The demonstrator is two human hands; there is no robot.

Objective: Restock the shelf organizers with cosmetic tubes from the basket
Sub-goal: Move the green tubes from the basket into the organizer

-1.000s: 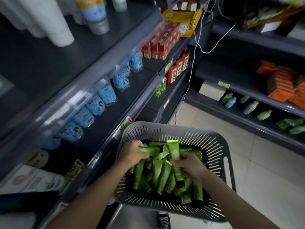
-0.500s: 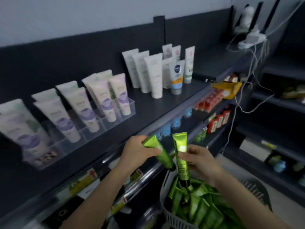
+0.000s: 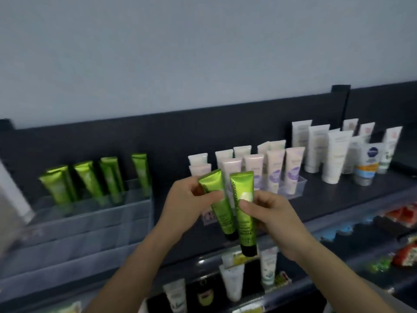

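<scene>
My left hand (image 3: 187,204) pinches one green cosmetic tube (image 3: 220,206), cap down, in front of the top shelf. Beside it my right hand (image 3: 268,213) grips a second green tube (image 3: 244,213), also cap down, its label reading Chamomile. The two tubes are side by side and almost touching. To the left stands a clear tiered organizer (image 3: 90,213) with several green tubes (image 3: 99,179) upright in its back row; its front tiers hold nothing. The basket is out of view.
A second clear organizer (image 3: 291,188) behind my hands holds several white and lilac tubes. Taller white tubes (image 3: 334,152) stand loose at the right on the dark shelf (image 3: 338,195). Lower shelves carry more tubes and red packs. A white object blurs at the far left edge.
Both hands lifted a green tube each out of the basket and raised them to the top shelf. My view swung up and left, bringing the green-tube organizer into sight.
</scene>
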